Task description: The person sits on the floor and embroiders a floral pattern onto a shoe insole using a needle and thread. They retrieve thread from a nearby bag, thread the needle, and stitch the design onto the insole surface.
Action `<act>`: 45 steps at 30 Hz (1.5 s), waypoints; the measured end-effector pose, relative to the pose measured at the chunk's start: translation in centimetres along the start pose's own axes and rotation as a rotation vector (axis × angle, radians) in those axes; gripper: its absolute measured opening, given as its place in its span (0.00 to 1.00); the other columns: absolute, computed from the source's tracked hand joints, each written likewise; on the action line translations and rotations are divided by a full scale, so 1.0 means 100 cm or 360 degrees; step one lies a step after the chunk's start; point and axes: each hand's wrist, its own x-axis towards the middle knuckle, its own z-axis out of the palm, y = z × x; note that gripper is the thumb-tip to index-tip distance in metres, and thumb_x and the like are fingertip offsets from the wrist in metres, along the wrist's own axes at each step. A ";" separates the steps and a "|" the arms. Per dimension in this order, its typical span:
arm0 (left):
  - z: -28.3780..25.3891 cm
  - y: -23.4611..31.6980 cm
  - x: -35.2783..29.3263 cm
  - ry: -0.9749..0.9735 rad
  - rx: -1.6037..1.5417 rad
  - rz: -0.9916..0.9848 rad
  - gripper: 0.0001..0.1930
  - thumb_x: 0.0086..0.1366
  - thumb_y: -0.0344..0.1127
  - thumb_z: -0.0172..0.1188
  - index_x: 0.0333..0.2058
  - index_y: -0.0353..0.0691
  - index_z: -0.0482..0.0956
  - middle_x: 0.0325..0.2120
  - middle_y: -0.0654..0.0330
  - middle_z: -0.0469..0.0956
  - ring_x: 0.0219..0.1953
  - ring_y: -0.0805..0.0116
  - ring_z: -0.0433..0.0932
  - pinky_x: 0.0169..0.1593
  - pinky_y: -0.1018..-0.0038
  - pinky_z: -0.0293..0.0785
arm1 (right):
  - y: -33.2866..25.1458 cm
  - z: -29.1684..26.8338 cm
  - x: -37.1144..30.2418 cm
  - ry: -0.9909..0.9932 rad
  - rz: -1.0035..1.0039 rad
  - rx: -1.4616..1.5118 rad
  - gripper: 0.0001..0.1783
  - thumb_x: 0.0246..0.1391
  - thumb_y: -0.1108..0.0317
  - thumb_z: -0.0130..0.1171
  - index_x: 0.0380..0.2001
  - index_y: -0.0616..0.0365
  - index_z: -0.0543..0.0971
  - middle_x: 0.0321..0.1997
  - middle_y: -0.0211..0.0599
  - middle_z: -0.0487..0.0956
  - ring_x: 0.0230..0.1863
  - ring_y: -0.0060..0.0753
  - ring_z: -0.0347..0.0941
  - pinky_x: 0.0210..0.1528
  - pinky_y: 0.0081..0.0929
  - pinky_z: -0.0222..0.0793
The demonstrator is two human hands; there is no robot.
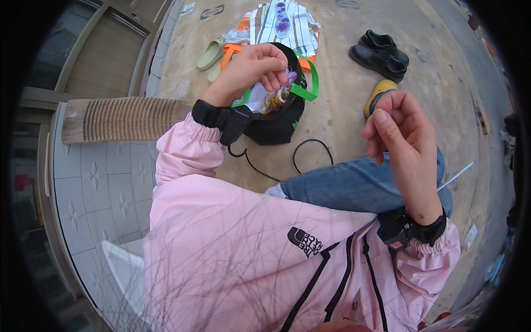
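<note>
Both grips are pinched, any contents indiscernible, the left hand (255, 71) over the black bag (271, 131), the right hand (406, 133) rightward of it.

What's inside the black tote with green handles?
The black tote shows a purple bundle, a yellow-brown bundle and white material. The left hand covers part of the opening; anything deeper is hidden.

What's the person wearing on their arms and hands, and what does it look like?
The left hand and right hand are ungloved. The pink left sleeve and pink right sleeve end in gathered cuffs. Each wrist has a black strap: the left strap carries a black, boxy device, and the right strap a similar one with a small reddish patch.
</note>
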 end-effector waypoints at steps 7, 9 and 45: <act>0.010 -0.019 -0.013 -0.0055 -0.0241 -0.0015 0.09 0.68 0.35 0.56 0.39 0.35 0.74 0.24 0.59 0.81 0.19 0.78 0.77 0.21 0.84 0.71 | 0.047 0.045 0.073 -0.0409 0.0533 0.0368 0.12 0.62 0.77 0.43 0.44 0.65 0.74 0.28 0.36 0.79 0.21 0.20 0.73 0.21 0.17 0.66; 0.013 -0.020 -0.015 -0.0039 -0.0279 -0.0030 0.09 0.68 0.35 0.57 0.39 0.34 0.74 0.24 0.59 0.81 0.19 0.78 0.77 0.21 0.84 0.70 | 0.071 0.058 0.089 -0.0376 0.0620 0.0432 0.11 0.63 0.76 0.44 0.43 0.65 0.75 0.29 0.34 0.79 0.23 0.19 0.73 0.24 0.17 0.67; 0.045 -0.045 -0.011 0.0065 -0.0314 -0.0194 0.09 0.68 0.37 0.57 0.36 0.36 0.74 0.19 0.59 0.80 0.15 0.79 0.74 0.18 0.84 0.66 | 0.110 0.051 0.119 -0.0210 0.0549 0.0705 0.06 0.57 0.69 0.60 0.33 0.61 0.79 0.24 0.25 0.73 0.20 0.14 0.62 0.21 0.15 0.56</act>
